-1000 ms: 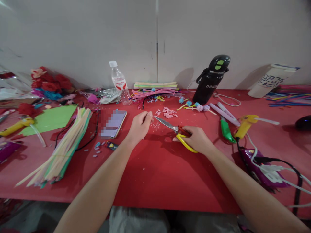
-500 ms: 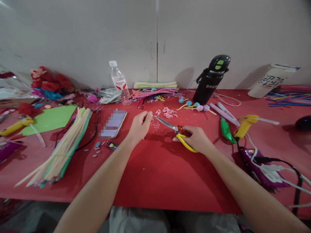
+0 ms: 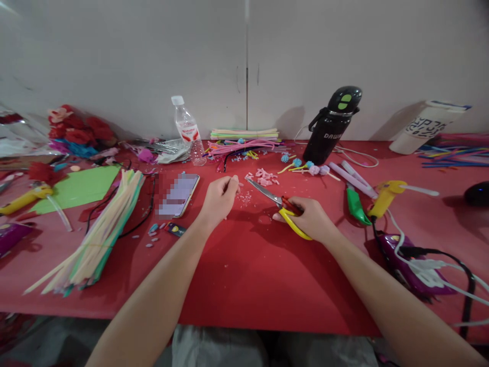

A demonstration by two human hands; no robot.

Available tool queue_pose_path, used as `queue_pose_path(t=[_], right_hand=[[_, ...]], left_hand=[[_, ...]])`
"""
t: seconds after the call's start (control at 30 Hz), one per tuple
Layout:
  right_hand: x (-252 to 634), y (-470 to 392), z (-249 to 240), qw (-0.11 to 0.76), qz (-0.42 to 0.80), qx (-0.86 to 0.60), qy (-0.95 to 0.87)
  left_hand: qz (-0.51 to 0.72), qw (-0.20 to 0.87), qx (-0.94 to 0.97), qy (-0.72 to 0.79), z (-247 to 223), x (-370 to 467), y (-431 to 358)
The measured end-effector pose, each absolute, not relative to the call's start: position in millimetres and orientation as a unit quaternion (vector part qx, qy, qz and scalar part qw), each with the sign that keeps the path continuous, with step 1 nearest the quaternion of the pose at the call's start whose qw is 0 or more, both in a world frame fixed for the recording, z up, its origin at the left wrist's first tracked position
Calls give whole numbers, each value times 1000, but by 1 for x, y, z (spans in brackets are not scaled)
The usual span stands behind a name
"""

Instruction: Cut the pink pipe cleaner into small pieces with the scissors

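My left hand (image 3: 221,196) is closed in a pinch near the middle of the red table (image 3: 244,285). A small bit of pink shows at its fingertips, too small to make out. My right hand (image 3: 307,219) is wrapped round the yellow and red handles of the scissors (image 3: 267,193). Their blades look nearly closed and point up and left, with the tips a little right of my left fingertips. Just beyond the tips lies a pile of short pink pieces (image 3: 266,177), with tiny crumbs scattered in front of it.
Left are a phone (image 3: 179,195), a pipe-cleaner bundle (image 3: 103,229) and green paper (image 3: 82,188). Behind stand a plastic bottle (image 3: 189,132) and a black flask (image 3: 332,127). On the right lie a yellow glue gun (image 3: 385,199), a purple power strip (image 3: 410,265) and cables.
The scissors have shifted slightly right and up, their tips now a bit farther from my left fingers. My left hand has barely moved.
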State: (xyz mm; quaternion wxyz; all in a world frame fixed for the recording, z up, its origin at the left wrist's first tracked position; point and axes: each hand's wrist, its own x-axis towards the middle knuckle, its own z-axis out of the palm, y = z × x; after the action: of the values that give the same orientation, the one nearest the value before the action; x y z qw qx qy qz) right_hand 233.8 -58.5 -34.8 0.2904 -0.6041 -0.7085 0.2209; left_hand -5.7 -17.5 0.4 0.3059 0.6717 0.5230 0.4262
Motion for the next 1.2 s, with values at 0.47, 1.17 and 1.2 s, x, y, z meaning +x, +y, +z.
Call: queue_pose_path(t=[0.47, 1.17, 1.2], right_hand=[[235, -60, -33, 277, 218, -594, -724], [234, -58, -36, 295, 217, -600, -711], [234, -58, -35, 298, 214, -602, -709]], left_hand=[[465, 334, 637, 516, 3, -3, -16], [453, 342, 651, 504, 0, -4, -13], [455, 341, 653, 501, 0, -5, -12]])
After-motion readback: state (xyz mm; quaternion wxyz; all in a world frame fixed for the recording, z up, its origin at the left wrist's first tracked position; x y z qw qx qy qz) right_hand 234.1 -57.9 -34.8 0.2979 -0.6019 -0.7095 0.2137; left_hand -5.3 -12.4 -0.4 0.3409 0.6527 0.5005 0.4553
